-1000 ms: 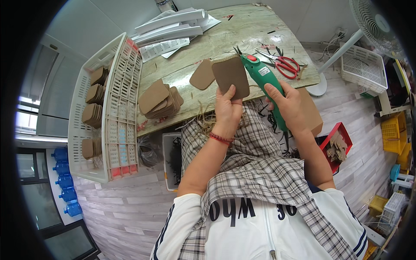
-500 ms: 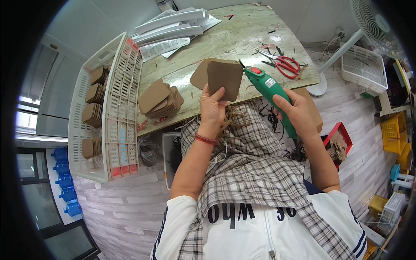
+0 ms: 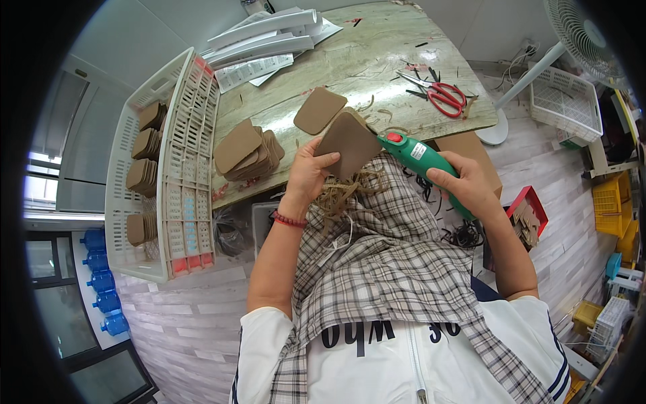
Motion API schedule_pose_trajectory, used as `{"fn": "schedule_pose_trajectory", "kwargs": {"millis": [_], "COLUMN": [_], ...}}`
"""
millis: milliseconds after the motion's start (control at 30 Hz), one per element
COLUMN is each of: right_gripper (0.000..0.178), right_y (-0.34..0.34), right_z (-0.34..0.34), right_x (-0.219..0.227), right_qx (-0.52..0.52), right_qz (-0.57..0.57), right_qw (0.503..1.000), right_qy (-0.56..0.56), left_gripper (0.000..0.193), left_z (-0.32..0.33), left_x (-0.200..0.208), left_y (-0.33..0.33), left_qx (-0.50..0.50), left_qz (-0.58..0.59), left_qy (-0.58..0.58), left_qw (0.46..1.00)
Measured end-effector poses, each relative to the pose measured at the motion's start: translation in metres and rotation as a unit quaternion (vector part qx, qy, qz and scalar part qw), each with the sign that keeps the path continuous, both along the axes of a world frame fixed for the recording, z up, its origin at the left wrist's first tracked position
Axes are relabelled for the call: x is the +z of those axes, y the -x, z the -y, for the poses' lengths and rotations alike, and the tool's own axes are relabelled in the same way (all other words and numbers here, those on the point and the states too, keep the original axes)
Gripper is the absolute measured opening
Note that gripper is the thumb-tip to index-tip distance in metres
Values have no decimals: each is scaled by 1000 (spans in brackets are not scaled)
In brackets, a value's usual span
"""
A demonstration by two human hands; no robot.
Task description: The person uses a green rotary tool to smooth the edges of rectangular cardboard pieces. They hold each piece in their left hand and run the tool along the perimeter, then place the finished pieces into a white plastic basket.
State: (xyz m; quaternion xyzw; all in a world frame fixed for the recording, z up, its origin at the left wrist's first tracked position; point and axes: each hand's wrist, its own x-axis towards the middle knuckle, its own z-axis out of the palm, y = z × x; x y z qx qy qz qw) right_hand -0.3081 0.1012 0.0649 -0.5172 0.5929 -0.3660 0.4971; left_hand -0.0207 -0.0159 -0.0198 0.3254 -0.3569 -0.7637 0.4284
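My left hand (image 3: 311,167) pinches a flat brown piece with rounded corners (image 3: 348,145), the thumb lying on its face. A green handheld electric cutter (image 3: 422,159) with a red button is gripped in my right hand (image 3: 465,183). Its dark tip meets the right edge of the brown piece; whether it is cutting there is too small to tell. Behind it, another brown piece (image 3: 320,110) lies on the table. To the left is an uneven pile of similar pieces (image 3: 243,151). Thin brown trimmings (image 3: 355,190) hang over my checked apron beneath the held piece.
A white plastic crate (image 3: 168,273) with stacks of brown pieces stands left of the table (image 3: 377,47). Red-handled scissors (image 3: 445,99) lie among dark scraps at the right. Papers (image 3: 262,47) are heaped at the back. A red box (image 3: 535,202) holds brown pieces near my right arm.
My left hand has moved left and down, and the brown piece has turned to a slant. The cutter's tip has dropped lower along with it. More trimmings show over the apron.
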Motion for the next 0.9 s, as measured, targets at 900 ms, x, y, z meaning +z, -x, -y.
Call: {"fn": "schedule_pose_trajectory", "kwargs": {"millis": [900], "right_gripper": [37], "right_y": [1], "right_z": [2], "right_x": [-4], "right_qx": [64], "right_qz": [67], "right_qw": [990], "right_qy": [-104], "left_gripper": [15], "left_z": [-2], "left_x": [14], "left_y": [-39], "left_qx": [25], "left_qz": [78], "left_qy": [21], "left_qw": [996]}}
